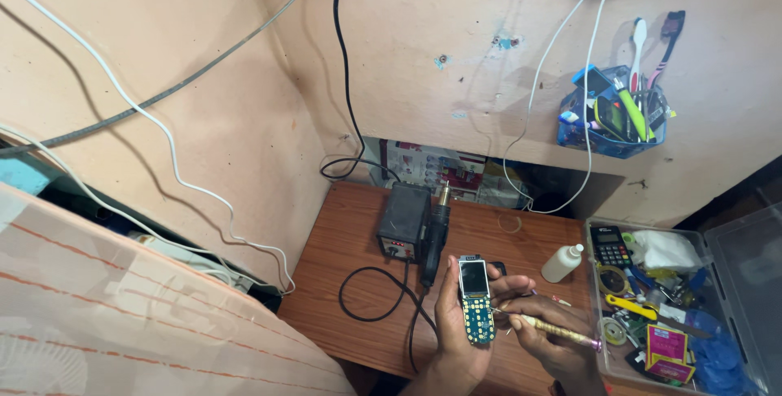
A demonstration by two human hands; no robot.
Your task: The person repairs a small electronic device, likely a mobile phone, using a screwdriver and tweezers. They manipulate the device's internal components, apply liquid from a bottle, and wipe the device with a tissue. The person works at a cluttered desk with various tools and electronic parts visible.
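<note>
Left hand: the left hand [456, 314] is closed around a small stripped phone board [476, 302], its grip clasping the long edges so the dark screen and the green keypad face up toward the camera, lifted off the tabletop near its front edge.
Right hand: the right hand [547, 337] pinches a slim gold-coloured tool [558, 332], held like a pen; its tip meets the board's right edge near the keypad, probably for fine control at that spot.
Phone board: upright in the hand, screen end pointing away from the person; held up rather than laid flat, likely to bring it close to the eyes.
Hot-air station: a black box [405, 222] with a red display sits toward the back of the wooden tabletop [342, 241], its handpiece [438, 229] propped beside it, and its cord looping across the middle.
Bottle: a small white bottle [563, 263] lies tilted right of the hands, near at hand.
Parts tray: a clear plastic tray [737, 257] at the right edge holds a calculator [611, 245], tape rolls and small bits.
Wall basket: a blue basket [611, 131] on the wall keeps brushes and tools off the work surface.
</note>
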